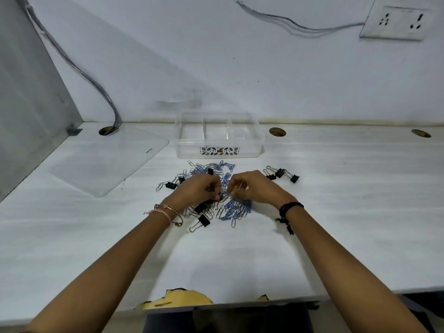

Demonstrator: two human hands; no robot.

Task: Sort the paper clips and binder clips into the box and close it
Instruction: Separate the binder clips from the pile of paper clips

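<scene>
A mixed pile of blue and silver paper clips (234, 209) and black binder clips (203, 221) lies on the white table, in front of a clear plastic box (218, 150) with three compartments and no lid on. My left hand (200, 187) rests on the pile, fingers curled around a black binder clip. Beside it, my right hand (249, 187) pinches a silver paper clip over the pile. A separate small group of binder clips (282, 174) lies to the right.
The box's clear lid (105, 164) lies flat at the left. Cable holes (277, 131) open in the table near the back wall, one with cables (113, 116) running into it. The table's front edge (182, 298) is chipped.
</scene>
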